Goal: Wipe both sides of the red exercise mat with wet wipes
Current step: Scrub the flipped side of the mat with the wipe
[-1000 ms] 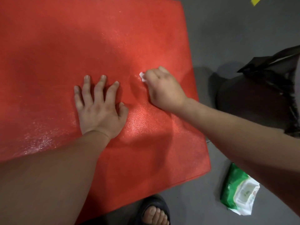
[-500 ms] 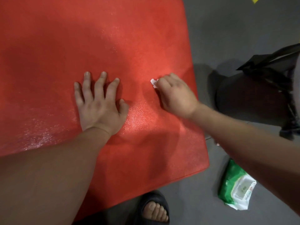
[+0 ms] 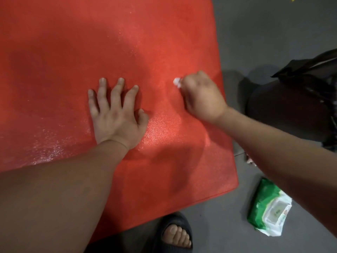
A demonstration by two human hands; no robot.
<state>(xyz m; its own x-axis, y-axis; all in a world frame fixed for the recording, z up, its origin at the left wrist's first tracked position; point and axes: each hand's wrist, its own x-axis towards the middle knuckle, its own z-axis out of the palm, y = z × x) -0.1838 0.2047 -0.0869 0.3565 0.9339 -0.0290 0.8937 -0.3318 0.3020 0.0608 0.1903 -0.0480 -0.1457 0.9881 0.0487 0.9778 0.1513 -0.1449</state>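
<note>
The red exercise mat [image 3: 91,42] lies flat on the grey floor and fills most of the view, with wet sheen near its lower left. My left hand [image 3: 116,115] presses flat on it with fingers spread. My right hand [image 3: 200,95] is curled round a small white wet wipe [image 3: 177,82], of which only a bit shows past the knuckles, pressed on the mat close to its right edge.
A green and white pack of wet wipes [image 3: 268,210] lies on the floor at the lower right. A black bag [image 3: 300,99] sits to the right of the mat. A foot in a black slipper [image 3: 175,232] stands at the mat's near edge.
My right hand with the wipe slid rightward across the mat towards its right edge. My left hand stayed planted.
</note>
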